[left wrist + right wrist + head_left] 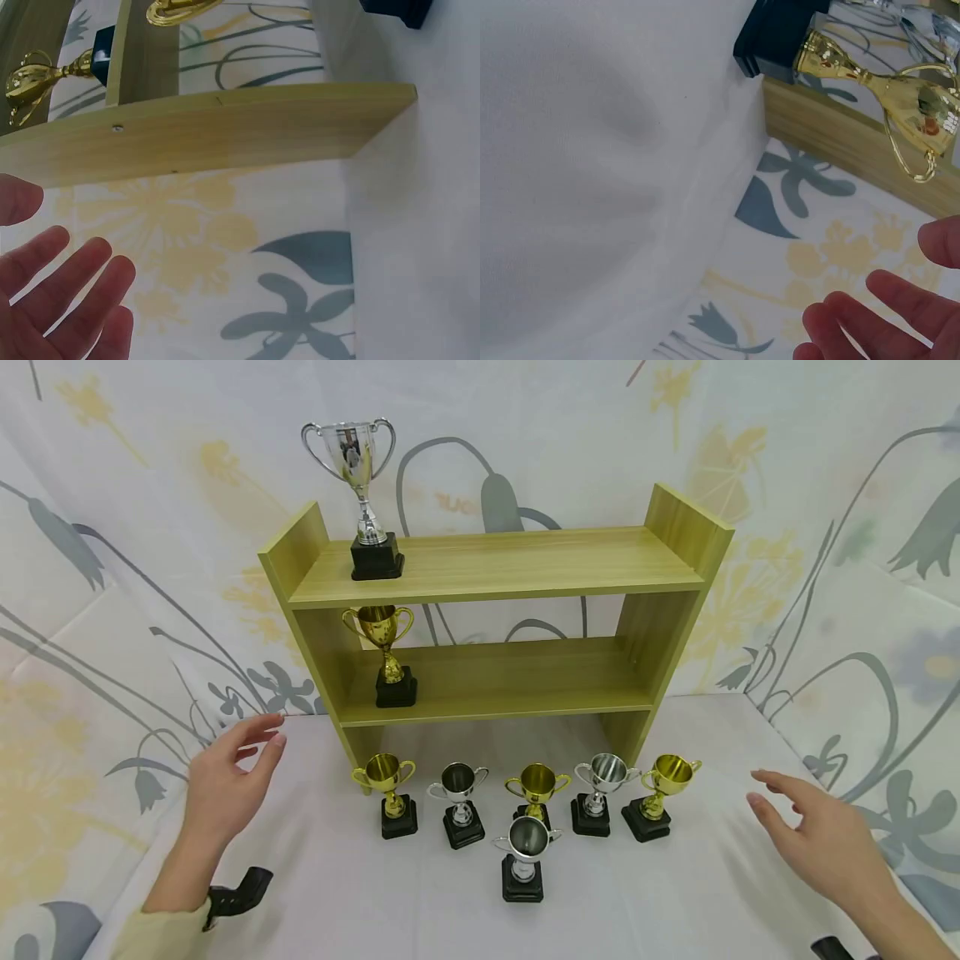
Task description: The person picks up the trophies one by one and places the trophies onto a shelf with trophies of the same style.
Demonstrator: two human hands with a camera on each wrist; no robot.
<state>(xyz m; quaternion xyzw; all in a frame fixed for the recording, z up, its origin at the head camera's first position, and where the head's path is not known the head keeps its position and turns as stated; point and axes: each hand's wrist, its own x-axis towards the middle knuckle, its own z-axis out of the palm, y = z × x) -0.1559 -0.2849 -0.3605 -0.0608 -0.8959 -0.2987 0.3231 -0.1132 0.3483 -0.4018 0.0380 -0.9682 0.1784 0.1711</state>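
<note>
My left hand (228, 781) hovers left of the wooden shelf, fingers loosely bent and holding nothing. On the far right, my right hand (821, 839) is likewise empty, nearest to a gold trophy cup (671, 772) on a black base. A large silver trophy (352, 452) stands at the left end of the shelf's top board, and a gold trophy (380, 625) is below it on the middle board. Along the table in front are a gold cup (383, 772), silver cups (457, 782) (606, 772) and another gold cup (537, 783). One silver cup (527, 839) stands nearer, partly covering the gold one.
The two-board wooden shelf (510, 560) stands at the back of a table with a white cloth (337, 893). Flower-patterned fabric (847, 610) hangs behind and at both sides. Black straps (240, 893) are on the wrists.
</note>
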